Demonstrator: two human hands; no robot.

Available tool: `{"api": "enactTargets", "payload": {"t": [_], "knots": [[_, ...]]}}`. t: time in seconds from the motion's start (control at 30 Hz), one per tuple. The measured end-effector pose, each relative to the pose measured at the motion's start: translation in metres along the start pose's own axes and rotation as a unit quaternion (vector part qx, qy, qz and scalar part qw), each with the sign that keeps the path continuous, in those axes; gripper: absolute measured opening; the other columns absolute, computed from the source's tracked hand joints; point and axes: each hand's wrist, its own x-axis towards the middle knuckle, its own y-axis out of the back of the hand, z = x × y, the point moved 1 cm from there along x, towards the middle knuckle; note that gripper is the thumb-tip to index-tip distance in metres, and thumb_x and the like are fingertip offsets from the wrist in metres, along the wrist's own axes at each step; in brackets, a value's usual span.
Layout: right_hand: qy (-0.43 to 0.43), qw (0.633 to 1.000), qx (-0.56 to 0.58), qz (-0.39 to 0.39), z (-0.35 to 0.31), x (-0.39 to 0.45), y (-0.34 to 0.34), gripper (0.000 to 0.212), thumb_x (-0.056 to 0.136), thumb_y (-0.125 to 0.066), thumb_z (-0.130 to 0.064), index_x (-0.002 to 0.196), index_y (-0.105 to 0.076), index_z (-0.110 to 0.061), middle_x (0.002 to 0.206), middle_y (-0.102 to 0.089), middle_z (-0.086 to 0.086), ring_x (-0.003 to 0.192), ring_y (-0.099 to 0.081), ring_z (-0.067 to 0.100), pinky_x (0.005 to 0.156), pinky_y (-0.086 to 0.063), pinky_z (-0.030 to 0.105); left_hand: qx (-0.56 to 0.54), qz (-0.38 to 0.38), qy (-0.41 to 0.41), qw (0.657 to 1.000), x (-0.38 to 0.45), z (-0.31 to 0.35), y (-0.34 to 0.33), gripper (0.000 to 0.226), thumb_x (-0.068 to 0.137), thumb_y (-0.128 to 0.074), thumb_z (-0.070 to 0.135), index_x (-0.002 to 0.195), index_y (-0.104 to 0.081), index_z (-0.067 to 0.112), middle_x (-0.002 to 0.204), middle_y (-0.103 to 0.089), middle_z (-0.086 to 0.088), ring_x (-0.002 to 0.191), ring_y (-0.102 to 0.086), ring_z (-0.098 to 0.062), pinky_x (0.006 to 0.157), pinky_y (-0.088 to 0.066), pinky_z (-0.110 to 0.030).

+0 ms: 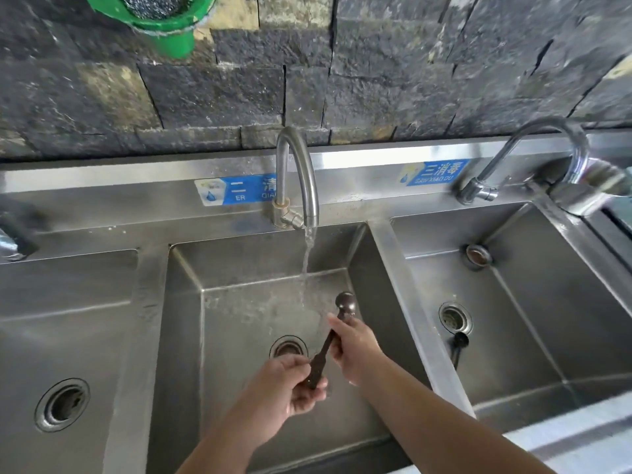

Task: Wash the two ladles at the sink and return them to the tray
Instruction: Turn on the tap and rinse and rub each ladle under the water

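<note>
A small dark wooden ladle is held over the middle sink basin, its round bowl pointing up just right of the running water. My left hand grips the flat end of its handle. My right hand is wrapped around the handle just below the bowl. Water streams from the middle tap into the basin. A second dark ladle lies in the right basin, beside its drain. No tray is in view.
Three steel basins sit side by side, each with a drain. A second tap curves over the right basin. A green container hangs on the dark stone wall at top left. A counter edge runs at the lower right.
</note>
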Motion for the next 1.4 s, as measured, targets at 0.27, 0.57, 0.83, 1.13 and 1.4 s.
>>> {"api": "enactTargets", "payload": {"t": [0.27, 0.57, 0.83, 1.13, 1.4], "knots": [[0.088, 0.995, -0.022, 0.042, -0.030, -0.011, 0.086, 0.009, 0.087, -0.071, -0.016, 0.081, -0.070, -0.009, 0.061, -0.062, 0.005, 0.043, -0.045, 0.011, 0.038, -0.037, 0.021, 0.028, -0.078, 0.043, 0.996, 0.029, -0.019, -0.063, 0.013, 0.093, -0.055, 0.006, 0.104, -0.061, 0.008, 0.085, -0.072, -0.016, 0.066, -0.067, -0.025, 0.056, -0.051, -0.029], [0.102, 0.994, 0.014, 0.036, -0.082, 0.016, 0.221, 0.016, 0.091, -0.064, -0.006, 0.075, -0.064, -0.006, 0.056, -0.056, 0.008, 0.040, -0.048, 0.012, 0.036, -0.035, 0.020, 0.198, -0.044, 0.002, 0.979, 0.094, -0.032, -0.197, 0.006, 0.086, -0.068, 0.014, 0.088, -0.070, 0.019, 0.070, -0.070, 0.002, 0.067, -0.068, -0.011, 0.064, -0.053, -0.024], [0.097, 0.993, -0.071, -0.003, -0.135, 0.092, 0.350, 0.009, 0.087, -0.069, -0.008, 0.092, -0.075, -0.004, 0.061, -0.062, 0.004, 0.049, -0.055, 0.011, 0.043, -0.041, 0.019, 0.326, 0.000, -0.060, 0.944, 0.200, -0.038, -0.341, 0.007, 0.082, -0.068, 0.027, 0.079, -0.066, 0.033, 0.082, -0.073, 0.002, 0.079, -0.070, -0.019, 0.068, -0.052, -0.031], [-0.014, 0.985, -0.159, 0.063, -0.083, 0.206, 0.379, 0.029, 0.081, -0.073, -0.001, 0.060, -0.074, -0.021, 0.068, -0.071, 0.006, 0.064, -0.067, 0.019, 0.069, -0.059, 0.033, 0.383, 0.096, 0.042, 0.918, 0.323, -0.102, -0.352, 0.027, 0.087, -0.057, 0.022, 0.061, -0.064, 0.021, 0.065, -0.063, -0.005, 0.069, -0.059, -0.026, 0.066, -0.042, -0.035], [-0.059, 0.932, -0.359, 0.011, -0.006, 0.276, 0.377, 0.005, 0.080, -0.073, -0.018, 0.076, -0.072, -0.021, 0.075, -0.067, 0.001, 0.074, -0.063, 0.019, 0.085, -0.057, 0.037, 0.466, 0.206, 0.106, 0.854, 0.371, -0.160, -0.314, 0.018, 0.087, -0.061, 0.021, 0.097, -0.075, 0.020, 0.104, -0.074, -0.006, 0.102, -0.065, -0.026, 0.074, -0.044, -0.025]]}}
